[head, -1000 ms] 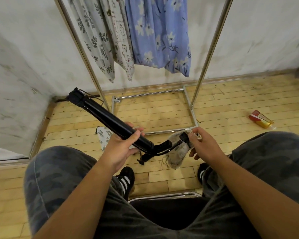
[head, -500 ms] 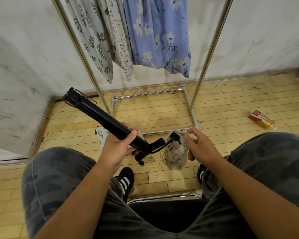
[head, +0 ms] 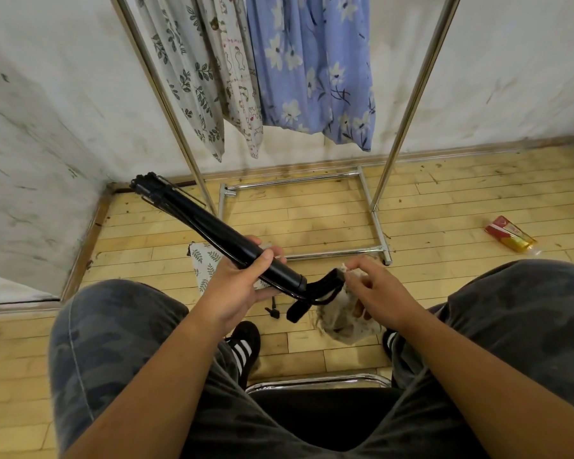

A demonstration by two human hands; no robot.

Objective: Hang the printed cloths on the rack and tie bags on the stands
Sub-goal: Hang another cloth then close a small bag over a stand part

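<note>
The left hand [head: 236, 286] was wrapped around the black folded stand [head: 212, 236] at frame centre, with the stand slanting toward the upper left. The right hand [head: 375, 289] pinched the pale bag [head: 338, 323] with curled fingers at the stand's lower end. Printed cloths [head: 312, 67] hung on the rack [head: 408, 104] at top centre. A leaf-print cloth [head: 206, 263] lay on the floor behind the left hand.

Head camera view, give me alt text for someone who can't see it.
A seated person's left hand grips a folded black stand while the right hand pinches a small pale bag at its end. Three printed cloths hang on a metal rack.
</note>
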